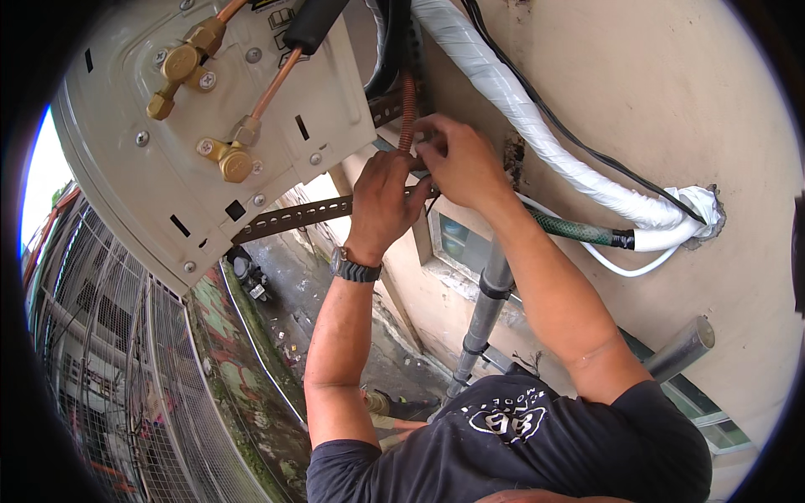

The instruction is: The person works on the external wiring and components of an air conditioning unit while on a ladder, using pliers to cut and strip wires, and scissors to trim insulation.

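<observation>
An orange-brown corrugated conduit (408, 105) hangs beside the lower right corner of a beige outdoor air-conditioner unit (281, 172). My left hand (381, 201), with a watch on its wrist, is closed around the conduit's lower end. Close beside it, my right hand (466, 163) has its fingers curled in a pinch at the same spot. What those fingertips hold is hidden. Just below my hands runs a slotted metal bracket (302, 217), which passes under the unit.
Brass valves (180, 65) with copper pipes stick out of the unit. A white-wrapped pipe bundle (520, 109) and a green hose (579, 228) lead to a wall hole at right. A grey pipe (480, 323) stands below. Far beneath lies an alley with a motorbike (249, 272).
</observation>
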`<state>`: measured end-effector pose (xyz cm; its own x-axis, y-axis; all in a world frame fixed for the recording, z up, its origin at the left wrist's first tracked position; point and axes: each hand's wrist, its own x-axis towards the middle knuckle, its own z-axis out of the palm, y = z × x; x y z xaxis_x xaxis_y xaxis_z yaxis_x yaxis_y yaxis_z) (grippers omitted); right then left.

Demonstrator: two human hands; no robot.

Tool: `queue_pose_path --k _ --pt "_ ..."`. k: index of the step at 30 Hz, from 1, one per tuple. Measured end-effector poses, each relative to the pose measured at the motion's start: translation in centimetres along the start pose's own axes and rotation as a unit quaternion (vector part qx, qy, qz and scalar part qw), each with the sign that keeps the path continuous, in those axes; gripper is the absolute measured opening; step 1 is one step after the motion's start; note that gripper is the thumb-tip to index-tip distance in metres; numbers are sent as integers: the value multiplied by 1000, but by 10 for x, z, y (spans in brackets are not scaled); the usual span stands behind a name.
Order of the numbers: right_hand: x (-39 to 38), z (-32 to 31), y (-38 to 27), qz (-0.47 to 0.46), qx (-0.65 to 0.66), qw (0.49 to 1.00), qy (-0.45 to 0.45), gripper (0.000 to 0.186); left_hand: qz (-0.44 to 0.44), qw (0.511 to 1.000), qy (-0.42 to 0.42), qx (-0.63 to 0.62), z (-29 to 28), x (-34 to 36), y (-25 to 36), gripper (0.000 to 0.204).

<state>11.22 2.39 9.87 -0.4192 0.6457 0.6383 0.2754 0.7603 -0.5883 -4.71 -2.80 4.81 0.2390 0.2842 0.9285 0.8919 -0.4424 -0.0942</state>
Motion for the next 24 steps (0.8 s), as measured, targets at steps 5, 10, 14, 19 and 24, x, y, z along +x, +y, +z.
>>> queue_pose_path --k 5,10,14,19,24 --pt "-37 11 -1 -35 222 967 122 41 -22 997 -50 -60 -21 3 0 16" --pt "-72 37 32 -291 -53 945 143 24 -56 993 -62 -87 -27 10 -2 15" --pt "-76 40 37 -251 -126 958 51 18 -59 989 -97 -99 -37 12 -2 16" --pt "-78 33 37 -224 -272 932 -86 23 -67 985 -132 -84 -36 10 5 26" --pt "-61 -26 -2 -184 -100 968 -140 21 -106 979 -124 -119 -38 15 7 30"
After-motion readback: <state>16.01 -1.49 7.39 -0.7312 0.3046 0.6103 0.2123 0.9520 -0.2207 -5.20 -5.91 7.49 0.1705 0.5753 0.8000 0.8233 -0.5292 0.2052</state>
